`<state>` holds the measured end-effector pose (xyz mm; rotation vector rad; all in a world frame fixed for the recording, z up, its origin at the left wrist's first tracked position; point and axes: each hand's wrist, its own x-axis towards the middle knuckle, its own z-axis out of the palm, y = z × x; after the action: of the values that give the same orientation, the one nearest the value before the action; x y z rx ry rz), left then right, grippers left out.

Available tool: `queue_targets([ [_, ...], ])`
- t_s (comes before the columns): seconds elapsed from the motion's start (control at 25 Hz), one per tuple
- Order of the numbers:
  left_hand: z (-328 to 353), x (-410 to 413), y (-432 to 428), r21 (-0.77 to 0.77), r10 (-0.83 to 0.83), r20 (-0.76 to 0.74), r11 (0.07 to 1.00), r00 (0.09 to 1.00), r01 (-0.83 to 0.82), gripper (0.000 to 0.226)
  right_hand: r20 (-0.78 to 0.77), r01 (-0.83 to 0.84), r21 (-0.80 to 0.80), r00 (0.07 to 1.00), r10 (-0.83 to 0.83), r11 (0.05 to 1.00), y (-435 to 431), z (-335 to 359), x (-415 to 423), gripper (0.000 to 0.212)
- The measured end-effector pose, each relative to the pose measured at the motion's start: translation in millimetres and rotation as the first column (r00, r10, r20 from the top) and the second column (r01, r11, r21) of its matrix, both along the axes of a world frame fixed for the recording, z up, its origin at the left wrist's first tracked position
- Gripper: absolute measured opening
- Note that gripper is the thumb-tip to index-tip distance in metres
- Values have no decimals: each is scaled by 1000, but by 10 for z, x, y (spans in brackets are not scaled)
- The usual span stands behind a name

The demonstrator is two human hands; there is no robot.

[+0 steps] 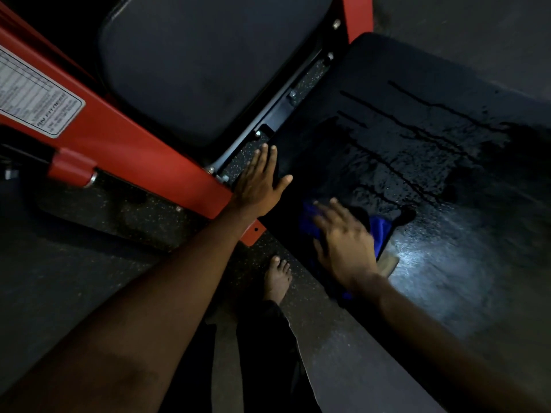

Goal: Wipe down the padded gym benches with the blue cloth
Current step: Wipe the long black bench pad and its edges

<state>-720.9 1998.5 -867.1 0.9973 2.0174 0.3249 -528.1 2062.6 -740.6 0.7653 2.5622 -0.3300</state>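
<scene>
Cloth [380,234], blue, bunched, lying on the near left part of the padded counter [417,84]. Mostly covered by the right grip [346,245], with folds showing past the fingertips and on the thumb-opposite side. Right grip lies flat on top of the cloth, fingers spread and fairly straight, pressing down rather than curled round it. Its outline is blurred.

Beyond the right grip's fingertips the counter's dark surface is wet: a glossy patch with long thin streaks [402,123] running across it. A bright glare [432,254] sits on the surface just beside the right wrist. A small tan shape [389,263] is at the cloth's edge near the wrist; cannot tell what it is.

Left grip [259,180], ahead and to the left of the right one, is open and flat with fingers straight and together. It rests on the counter's corner, touching the red frame [134,138].

Past the left grip's fingertips is a second dark pad [208,70], dry-looking. A white label [32,99] is stuck on the frame far to the left.

Below both forearms: a bare foot [277,278] on the speckled floor [134,210].
</scene>
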Motion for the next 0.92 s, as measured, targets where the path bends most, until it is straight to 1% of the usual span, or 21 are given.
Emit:
queue_targets([
  [0.08,0,-9,-3,-2,7,4,1000,1000,-7,79,16,-121,-57,992,122,991,-186,127,292,48],
  [0.16,-6,-15,-16,-2,3,7,1000,1000,-3,79,1,-160,-74,987,160,984,-157,176,433,46],
  [0.24,-1,-15,-15,1,-3,6,1000,1000,3,79,-7,-116,-18,993,116,993,-10,151,361,38],
  [0.32,0,-17,-11,-3,3,-6,1000,1000,-3,79,-25,-10,-1,1000,10,1000,204,68,120,49],
  [0.36,-1,-18,-13,-3,6,-10,1000,1000,-6,79,-18,48,-5,999,-48,999,329,0,-10,52],
  [0.44,-5,-3,-13,8,0,-23,1000,1000,0,79,-2,130,14,992,-130,991,528,-104,-201,44],
  [0.48,1,2,-10,9,-7,-23,1000,1000,7,79,0,152,29,988,-152,988,549,-120,-220,43],
  [0.56,17,-8,-1,-10,-9,-8,1000,1000,9,79,1,144,32,990,-144,989,410,-51,-87,45],
  [0.64,54,-15,15,-14,11,-13,1000,1000,-11,78,12,43,15,999,-43,999,150,148,181,47],
  [0.72,100,68,2,70,51,-46,996,998,-48,73,17,-58,-37,998,59,998,46,325,463,47],
  [0.76,116,149,-19,131,75,-58,989,995,-67,69,13,-74,-45,997,75,996,112,361,530,46],
  [0.84,130,327,-86,182,114,-35,978,993,-106,65,7,-12,-10,1000,12,1000,361,321,526,40],
  [0.92,113,445,-149,146,132,15,980,991,-133,66,9,117,62,993,-118,991,681,215,370,42],
])
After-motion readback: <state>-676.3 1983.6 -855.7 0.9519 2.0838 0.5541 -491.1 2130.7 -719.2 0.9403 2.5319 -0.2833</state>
